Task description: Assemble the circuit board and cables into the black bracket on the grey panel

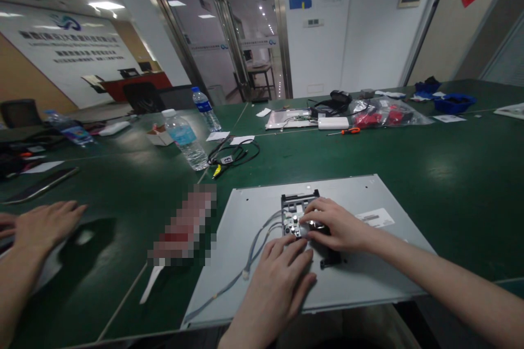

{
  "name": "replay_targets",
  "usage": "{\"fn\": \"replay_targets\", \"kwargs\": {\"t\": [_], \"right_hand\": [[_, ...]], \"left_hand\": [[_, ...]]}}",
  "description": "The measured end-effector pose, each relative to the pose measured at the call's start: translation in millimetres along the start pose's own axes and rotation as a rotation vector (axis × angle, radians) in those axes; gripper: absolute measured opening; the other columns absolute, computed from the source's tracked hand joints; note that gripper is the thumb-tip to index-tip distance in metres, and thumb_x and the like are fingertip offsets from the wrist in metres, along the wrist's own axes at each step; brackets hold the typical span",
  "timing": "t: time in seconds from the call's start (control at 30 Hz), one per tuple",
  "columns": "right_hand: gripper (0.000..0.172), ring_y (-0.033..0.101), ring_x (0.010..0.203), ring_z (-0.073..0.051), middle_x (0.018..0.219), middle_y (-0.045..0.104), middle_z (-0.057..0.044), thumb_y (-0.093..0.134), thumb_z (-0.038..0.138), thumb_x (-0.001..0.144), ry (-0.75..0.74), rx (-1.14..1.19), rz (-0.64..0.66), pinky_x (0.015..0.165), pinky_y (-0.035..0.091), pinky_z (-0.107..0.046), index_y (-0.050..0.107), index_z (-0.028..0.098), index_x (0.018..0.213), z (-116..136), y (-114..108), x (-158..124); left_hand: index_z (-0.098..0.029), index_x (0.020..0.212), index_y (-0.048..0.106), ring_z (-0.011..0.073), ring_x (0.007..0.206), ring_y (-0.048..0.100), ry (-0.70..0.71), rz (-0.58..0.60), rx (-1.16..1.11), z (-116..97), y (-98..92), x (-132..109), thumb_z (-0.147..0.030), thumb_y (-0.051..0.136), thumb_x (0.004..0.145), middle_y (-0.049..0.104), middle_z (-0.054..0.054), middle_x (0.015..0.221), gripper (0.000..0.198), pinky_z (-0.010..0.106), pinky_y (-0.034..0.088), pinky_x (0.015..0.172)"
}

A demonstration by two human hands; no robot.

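A grey metal panel [368, 262] lies flat on the green table in front of me. A black circuit board [297, 210] with small capacitors sits on its middle. My right hand [338, 224] rests on the board with its fingers curled over the parts. My left hand [282, 278] lies on the panel just below the board, fingers close together and pressed down. Grey cables [256, 245] run from the board to the left and off the panel's front corner.
Another person's hand [43, 223] rests at the far left. Two water bottles [185, 139], a coil of black cable [233, 155], a screwdriver [347, 131], a plastic bag [385, 112] and a blue tray [454, 102] lie farther back.
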State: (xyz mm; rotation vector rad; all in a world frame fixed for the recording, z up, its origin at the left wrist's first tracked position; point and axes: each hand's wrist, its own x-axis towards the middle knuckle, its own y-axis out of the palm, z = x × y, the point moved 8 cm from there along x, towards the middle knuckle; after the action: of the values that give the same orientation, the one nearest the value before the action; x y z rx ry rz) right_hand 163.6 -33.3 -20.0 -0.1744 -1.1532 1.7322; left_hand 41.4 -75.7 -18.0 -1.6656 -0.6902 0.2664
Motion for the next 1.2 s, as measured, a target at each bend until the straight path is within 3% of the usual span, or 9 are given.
{"fn": "replay_targets", "kwargs": {"t": [0.6, 1.2], "right_hand": [[0.015, 0.054, 0.106, -0.023, 0.111, 0.059, -0.008, 0.061, 0.015, 0.088, -0.048, 0.02, -0.043, 0.094, 0.045, -0.042, 0.065, 0.021, 0.102, 4.5, -1.0, 0.5], [0.02, 0.054, 0.105, -0.022, 0.111, 0.061, -0.007, 0.063, 0.013, 0.085, -0.024, 0.019, -0.018, 0.094, 0.045, -0.04, 0.063, 0.021, 0.103, 0.7, 3.8, 1.0]], "left_hand": [[-0.025, 0.12, 0.06, 0.0266, 0.117, 0.051, 0.018, -0.049, 0.021, -1.6, -3.6, -0.9, -0.03, 0.054, 0.093, 0.062, 0.004, 0.125, 0.028, 0.049, 0.038, 0.103], [-0.027, 0.121, 0.06, 0.026, 0.115, 0.053, 0.035, -0.033, 0.014, -4.8, -5.0, -1.0, -0.031, 0.053, 0.094, 0.063, 0.001, 0.125, 0.028, 0.05, 0.038, 0.103]]}}
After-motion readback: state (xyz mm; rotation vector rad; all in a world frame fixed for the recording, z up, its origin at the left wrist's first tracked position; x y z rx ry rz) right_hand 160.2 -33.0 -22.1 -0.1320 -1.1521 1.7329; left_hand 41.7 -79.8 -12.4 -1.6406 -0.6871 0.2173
